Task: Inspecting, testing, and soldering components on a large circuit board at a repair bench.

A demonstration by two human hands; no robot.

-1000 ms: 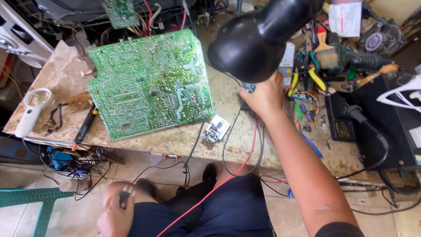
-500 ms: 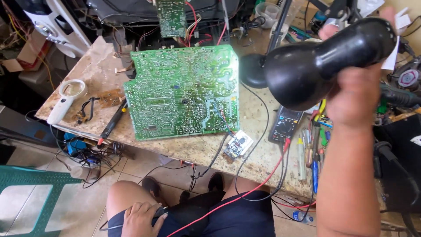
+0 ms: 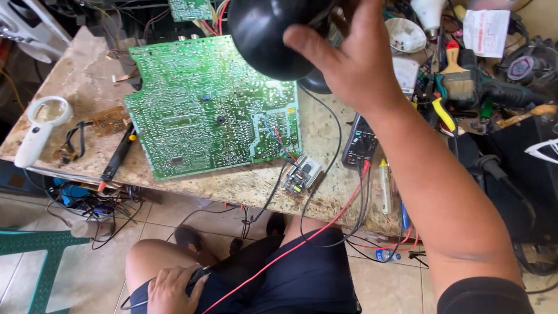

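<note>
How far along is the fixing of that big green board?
Set up: the green circuit board lies solder side up on the workbench, with a multimeter beside it. In hand: the right hand grips the black desk lamp above the board; the left hand rests on the lap holding a dark probe. Left: no probe touches the board yet.

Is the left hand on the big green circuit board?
No, the left hand rests on the lap holding a black probe, away from the large green circuit board.

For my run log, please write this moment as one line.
right hand: grips black round lamp head | left hand: on lap, touching black probe | large green circuit board: flat on table
</note>
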